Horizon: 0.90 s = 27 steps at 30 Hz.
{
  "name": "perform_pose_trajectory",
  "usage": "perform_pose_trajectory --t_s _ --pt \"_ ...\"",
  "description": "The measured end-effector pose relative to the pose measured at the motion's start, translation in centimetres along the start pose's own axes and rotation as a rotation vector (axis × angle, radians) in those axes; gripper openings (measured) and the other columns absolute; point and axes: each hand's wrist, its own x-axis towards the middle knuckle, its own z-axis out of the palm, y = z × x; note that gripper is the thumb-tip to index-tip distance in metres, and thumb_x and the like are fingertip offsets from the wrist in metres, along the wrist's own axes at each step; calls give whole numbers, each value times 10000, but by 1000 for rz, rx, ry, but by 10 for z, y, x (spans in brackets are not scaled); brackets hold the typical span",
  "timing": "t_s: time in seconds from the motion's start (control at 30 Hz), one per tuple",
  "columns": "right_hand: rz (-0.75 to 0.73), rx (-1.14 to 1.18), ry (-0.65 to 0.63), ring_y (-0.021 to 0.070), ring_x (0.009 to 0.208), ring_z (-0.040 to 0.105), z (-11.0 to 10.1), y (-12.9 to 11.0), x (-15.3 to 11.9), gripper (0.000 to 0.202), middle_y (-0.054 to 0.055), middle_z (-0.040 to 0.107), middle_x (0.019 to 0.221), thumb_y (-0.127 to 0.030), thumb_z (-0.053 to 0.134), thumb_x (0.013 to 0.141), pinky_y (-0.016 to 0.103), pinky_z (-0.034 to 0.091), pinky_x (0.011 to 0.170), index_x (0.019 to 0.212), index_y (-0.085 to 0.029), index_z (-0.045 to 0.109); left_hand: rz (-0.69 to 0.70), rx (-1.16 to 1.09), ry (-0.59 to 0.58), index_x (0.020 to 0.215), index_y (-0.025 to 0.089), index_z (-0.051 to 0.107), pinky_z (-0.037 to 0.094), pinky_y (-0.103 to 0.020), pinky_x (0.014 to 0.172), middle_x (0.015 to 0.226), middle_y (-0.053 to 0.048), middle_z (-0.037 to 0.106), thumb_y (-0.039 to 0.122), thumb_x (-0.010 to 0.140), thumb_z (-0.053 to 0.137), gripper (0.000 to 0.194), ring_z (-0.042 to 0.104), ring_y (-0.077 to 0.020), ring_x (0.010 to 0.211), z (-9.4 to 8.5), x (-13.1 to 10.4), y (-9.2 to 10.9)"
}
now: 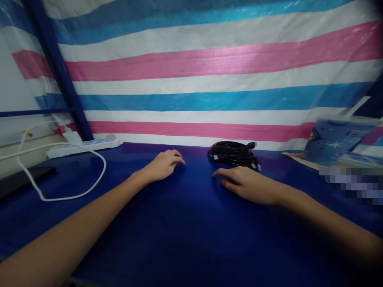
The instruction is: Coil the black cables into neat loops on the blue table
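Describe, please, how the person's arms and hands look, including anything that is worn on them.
The left hand and right hand are bare, without gloves. No sleeve shows on the left arm or the right arm. I see no watch, bracelet or ring; fine details are too blurred to tell.

Taking twelve as straight ahead, the left hand (163, 165), empty and loosely bent, lay on the blue table (191, 235) near eleven-thirty, while the right hand (251, 185) lay at one, empty, fingers curved, just this side of coiled black cables (230, 151). A white power strip (89, 147) and looping white cable (50, 199) sat around ten, a blue package (326, 143) at two, and a striped sheet (191, 63) spread across twelve.
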Motion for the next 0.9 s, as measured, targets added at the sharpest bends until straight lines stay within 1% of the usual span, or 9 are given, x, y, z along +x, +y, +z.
perform_pose_trajectory --t_s 0.17,0.4,0.5,0.57,0.67,0.73,0.83,0.9 --pt "8 -10 -10 203 848 636 0 -1 1 354 83 671 977 -273 371 902 292 451 735 1193 -221 565 1 52 -34 1017 258 684 368 -421 951 1197 -47 564 118 866 350 392 497 -217 1115 -1 0 -3" --pt "-21 7 21 192 826 635 0 0 0 348 91 674 978 -273 390 903 274 450 730 1188 -208 579 21 36 -16 1084 243 643 372 -395 931 1160 -53 585 84 843 341 417 517 -206 1076 -6 0 2" --pt "-26 18 27 188 815 636 0 0 0 338 87 678 974 -271 410 899 268 450 731 1180 -210 587 24 49 -29 1025 237 660 368 -392 921 1157 -56 586 92 848 341 393 515 -210 1078 -6 0 3" --pt "-24 19 26 189 819 638 0 0 0 335 86 678 979 -269 411 898 270 451 735 1175 -212 590 24 49 -26 1009 226 653 368 -391 911 1136 -57 594 128 860 359 343 520 -212 1064 -7 0 3" --pt "-10 10 11 202 839 640 -1 -1 0 345 92 675 986 -266 395 898 287 455 741 1182 -209 582 -23 31 26 978 196 623 372 -384 886 1065 -57 622 230 847 465 208 533 -220 1026 -10 0 7" --pt "-1 2 -3 211 855 640 -1 -2 0 354 95 672 989 -265 379 901 301 456 747 1194 -209 570 -61 16 57 912 183 616 379 -365 853 1000 -52 639 279 822 525 159 550 -217 976 -13 -1 10" --pt "2 -2 -13 214 869 639 -2 -3 0 358 94 670 994 -265 372 903 307 456 754 1200 -211 563 -84 10 72 827 180 614 383 -339 797 912 -41 652 304 821 536 146 570 -202 891 -16 -1 14" --pt "2 0 -15 217 872 638 -1 -2 -1 359 98 670 998 -263 376 901 308 455 755 1201 -206 564 -83 11 77 812 180 615 380 -337 784 898 -42 655 302 826 531 149 573 -199 874 -17 -1 14"
